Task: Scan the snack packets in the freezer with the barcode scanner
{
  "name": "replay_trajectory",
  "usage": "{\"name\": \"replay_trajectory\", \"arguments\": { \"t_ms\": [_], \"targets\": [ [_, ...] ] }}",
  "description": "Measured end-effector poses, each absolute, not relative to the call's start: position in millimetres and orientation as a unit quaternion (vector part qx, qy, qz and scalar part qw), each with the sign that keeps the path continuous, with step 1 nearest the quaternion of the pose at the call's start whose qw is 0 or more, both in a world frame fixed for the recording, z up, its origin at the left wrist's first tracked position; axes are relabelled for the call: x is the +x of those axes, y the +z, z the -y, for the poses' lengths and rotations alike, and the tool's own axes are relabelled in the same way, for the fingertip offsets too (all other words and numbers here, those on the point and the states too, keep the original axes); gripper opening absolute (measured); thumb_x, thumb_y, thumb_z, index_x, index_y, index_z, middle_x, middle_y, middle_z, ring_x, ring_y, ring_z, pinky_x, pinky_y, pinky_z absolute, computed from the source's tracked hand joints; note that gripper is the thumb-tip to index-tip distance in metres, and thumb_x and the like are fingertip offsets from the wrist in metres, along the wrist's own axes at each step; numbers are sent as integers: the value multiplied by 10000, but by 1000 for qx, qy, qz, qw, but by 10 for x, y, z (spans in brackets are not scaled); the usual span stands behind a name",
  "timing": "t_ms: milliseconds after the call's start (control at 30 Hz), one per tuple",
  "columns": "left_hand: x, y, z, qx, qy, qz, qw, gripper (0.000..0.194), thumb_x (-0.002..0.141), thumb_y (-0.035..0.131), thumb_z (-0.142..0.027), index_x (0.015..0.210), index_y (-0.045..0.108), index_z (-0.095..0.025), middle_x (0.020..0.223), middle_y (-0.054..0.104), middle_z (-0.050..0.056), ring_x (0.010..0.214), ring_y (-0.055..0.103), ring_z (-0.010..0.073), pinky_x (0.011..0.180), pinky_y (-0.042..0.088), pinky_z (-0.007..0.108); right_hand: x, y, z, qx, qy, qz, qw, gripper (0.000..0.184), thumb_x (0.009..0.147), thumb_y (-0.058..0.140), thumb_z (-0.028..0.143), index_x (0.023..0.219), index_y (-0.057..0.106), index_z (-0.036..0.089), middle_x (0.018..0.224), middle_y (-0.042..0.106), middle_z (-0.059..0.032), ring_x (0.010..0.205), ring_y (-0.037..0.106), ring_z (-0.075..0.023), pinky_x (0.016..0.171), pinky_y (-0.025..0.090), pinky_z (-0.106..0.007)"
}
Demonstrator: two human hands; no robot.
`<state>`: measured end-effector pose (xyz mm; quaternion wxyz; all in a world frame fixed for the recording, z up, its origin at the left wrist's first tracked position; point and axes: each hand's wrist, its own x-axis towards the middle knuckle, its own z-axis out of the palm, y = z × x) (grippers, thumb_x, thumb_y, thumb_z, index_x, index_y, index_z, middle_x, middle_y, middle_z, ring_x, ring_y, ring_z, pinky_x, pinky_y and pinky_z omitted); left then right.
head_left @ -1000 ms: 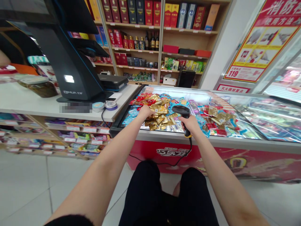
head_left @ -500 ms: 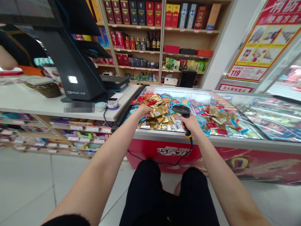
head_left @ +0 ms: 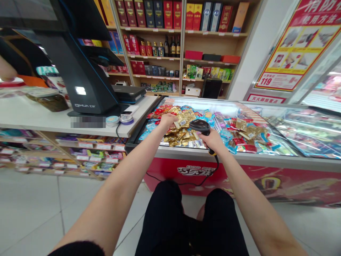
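Over the left end of a glass-topped freezer (head_left: 239,156), my left hand (head_left: 168,122) pinches a gold snack packet (head_left: 184,120) by its left edge, its printed label facing up. My right hand (head_left: 213,139) is wrapped round the handle of a black barcode scanner (head_left: 200,125). The scanner's head points left, close to the packet's right side. Beneath both hands lies a heap of gold packets (head_left: 178,138), with red packets (head_left: 162,111) behind it and blue ones around. The scanner's cable hangs down the freezer's front.
To the right on the glass lies a second pile of mixed packets (head_left: 245,133). A white counter (head_left: 106,132) at left bears a point-of-sale terminal (head_left: 90,85), a jar (head_left: 50,99) and small round tubs. Shelves of boxed bottles (head_left: 157,32) stand behind. Part of another person shows at far left.
My left hand has lifted the gold packet slightly up and to the right. The scanner in my right hand has shifted a little left, nearer the packet.
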<state>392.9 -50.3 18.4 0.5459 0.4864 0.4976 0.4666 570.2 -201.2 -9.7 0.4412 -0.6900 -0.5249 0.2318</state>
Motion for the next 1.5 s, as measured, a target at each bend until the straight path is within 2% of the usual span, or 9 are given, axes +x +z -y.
{"name": "replay_trajectory", "arguments": {
  "t_ms": [300,500,733,1000,1333,1500],
  "targets": [
    [3970,168,511,462,483,-490,559,323,611,804,39,606,543,-151,551,598,-19,673,723,194,769,641,369,5714,-76,2019,-705,227,523,421,111,812,673,233,806,565,205,473,542,42,374,532,-145,464,442,-248],
    [3978,132,467,460,491,-484,560,315,609,805,28,626,547,-152,554,591,-26,647,702,176,771,639,369,5733,-68,2057,-693,240,524,433,145,784,688,224,760,545,216,443,525,44,357,518,-142,428,415,-243],
    [3996,143,471,472,490,-486,548,289,614,770,27,633,546,-155,549,577,-35,597,659,149,737,633,354,5738,-16,2106,-708,237,520,414,165,803,666,225,719,524,224,410,511,40,370,536,-156,447,447,-249],
    [4054,128,483,480,493,-483,542,278,604,751,24,615,542,-159,546,586,-35,578,632,139,728,622,356,5769,27,2162,-723,226,523,391,126,815,649,231,715,579,201,394,503,28,380,536,-160,475,443,-249],
    [4132,106,448,477,499,-477,544,311,520,838,-2,575,566,-143,550,594,-26,714,726,222,794,634,404,5891,-38,2136,-720,178,538,401,93,790,651,263,814,659,174,540,611,-18,512,621,-183,562,478,-260],
    [4272,89,471,468,479,-473,573,315,550,843,12,594,574,-146,551,619,-13,755,746,236,794,649,393,6031,-125,2123,-713,224,499,439,109,753,658,277,738,583,200,476,552,14,411,544,-159,458,441,-256]
  ]
}}
